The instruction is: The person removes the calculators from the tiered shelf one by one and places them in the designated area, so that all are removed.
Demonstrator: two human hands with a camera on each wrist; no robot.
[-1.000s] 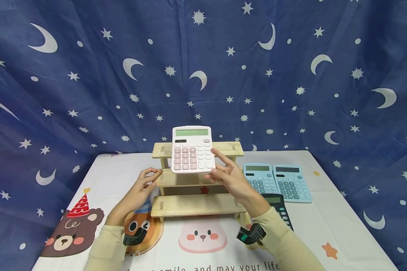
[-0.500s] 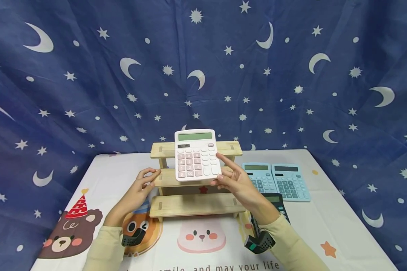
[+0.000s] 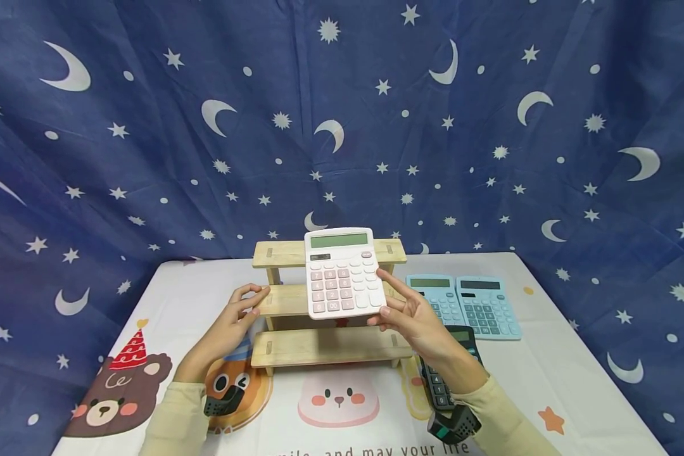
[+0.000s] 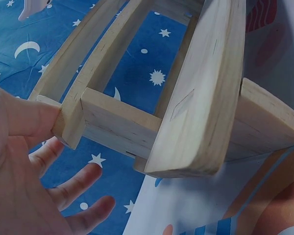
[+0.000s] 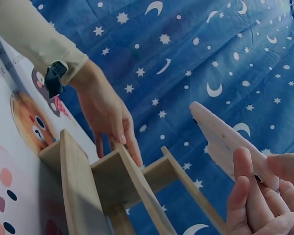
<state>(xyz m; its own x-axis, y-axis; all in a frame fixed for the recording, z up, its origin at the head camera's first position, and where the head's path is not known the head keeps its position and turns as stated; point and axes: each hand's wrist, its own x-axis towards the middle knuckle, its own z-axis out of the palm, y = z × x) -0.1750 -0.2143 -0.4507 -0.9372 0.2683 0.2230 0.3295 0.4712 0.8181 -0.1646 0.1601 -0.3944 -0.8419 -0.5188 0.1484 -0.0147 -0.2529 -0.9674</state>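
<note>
A white calculator (image 3: 342, 272) with pink and white keys is gripped at its lower right by my right hand (image 3: 416, 323), thumb in front. It is held up before the three-step wooden display stand (image 3: 330, 346), hiding parts of the top two shelves. In the right wrist view the calculator (image 5: 235, 142) shows its back and edge, apart from the stand. My left hand (image 3: 230, 326) pinches the left end of the stand's middle shelf; in the left wrist view its other fingers (image 4: 76, 186) spread loosely below the wood (image 4: 68, 120).
Two light blue calculators (image 3: 487, 307) lie side by side on the table (image 3: 547, 367) at the right. A black calculator (image 3: 437, 386) lies nearer, partly under my right forearm. A blue curtain (image 3: 376, 126) with moons and stars hangs behind.
My right hand has carried the white calculator to the right and down, closer to me, so it looks slightly larger. The left hand stays on the middle shelf.
</note>
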